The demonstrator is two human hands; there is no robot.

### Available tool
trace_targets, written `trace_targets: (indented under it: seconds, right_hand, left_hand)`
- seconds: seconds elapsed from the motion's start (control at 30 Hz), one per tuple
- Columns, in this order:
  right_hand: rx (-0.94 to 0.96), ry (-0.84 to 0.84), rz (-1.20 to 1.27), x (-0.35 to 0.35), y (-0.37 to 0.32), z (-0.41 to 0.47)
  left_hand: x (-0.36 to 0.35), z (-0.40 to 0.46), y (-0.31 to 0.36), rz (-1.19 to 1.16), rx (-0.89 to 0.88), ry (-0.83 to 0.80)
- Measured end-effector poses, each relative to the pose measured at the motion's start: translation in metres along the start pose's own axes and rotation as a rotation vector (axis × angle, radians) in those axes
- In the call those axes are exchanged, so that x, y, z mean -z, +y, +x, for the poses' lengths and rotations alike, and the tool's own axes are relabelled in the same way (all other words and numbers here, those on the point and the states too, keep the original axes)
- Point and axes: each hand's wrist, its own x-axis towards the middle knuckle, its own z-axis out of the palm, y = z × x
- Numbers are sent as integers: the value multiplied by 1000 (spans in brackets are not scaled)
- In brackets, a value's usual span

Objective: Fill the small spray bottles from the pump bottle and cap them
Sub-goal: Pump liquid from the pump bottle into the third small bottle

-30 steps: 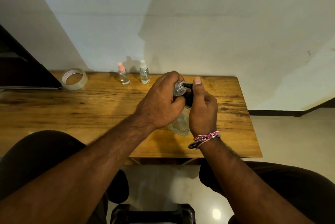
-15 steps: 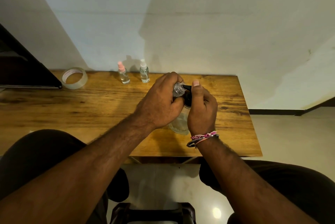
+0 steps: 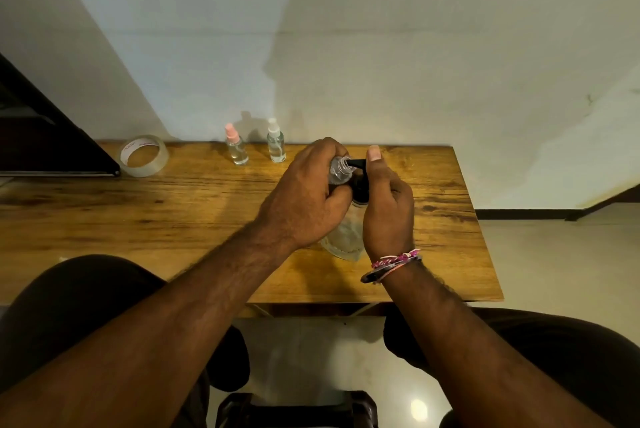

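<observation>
Spray bottle inside left-hand grip

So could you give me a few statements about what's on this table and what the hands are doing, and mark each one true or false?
1. The left hand holds an uncapped small bottle at the black pump nozzle. True.
2. Two capped spray bottles stand by the wall, one pink-capped, one white-capped. True.
3. The tape roll lies at the table's right end. False: it lies at the left end.
4. The right hand rests flat on the table. False: its fingers curl by the pump bottle, thumb on the pump head.
</observation>
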Motion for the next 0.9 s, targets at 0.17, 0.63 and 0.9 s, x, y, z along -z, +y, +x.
trace_targets:
  seconds: [0.17, 0.63, 0.9]
  right_hand:
    - [-10, -35, -6, 5, -6, 3]
    - [81, 44, -43, -2, 6, 0]
    - [197, 60, -89, -2, 11, -1]
  left_hand:
    - [0, 0, 0, 20, -8, -8]
    - [-1, 0, -5, 35, -15, 14]
    - [-4, -2, -7, 20, 10, -3]
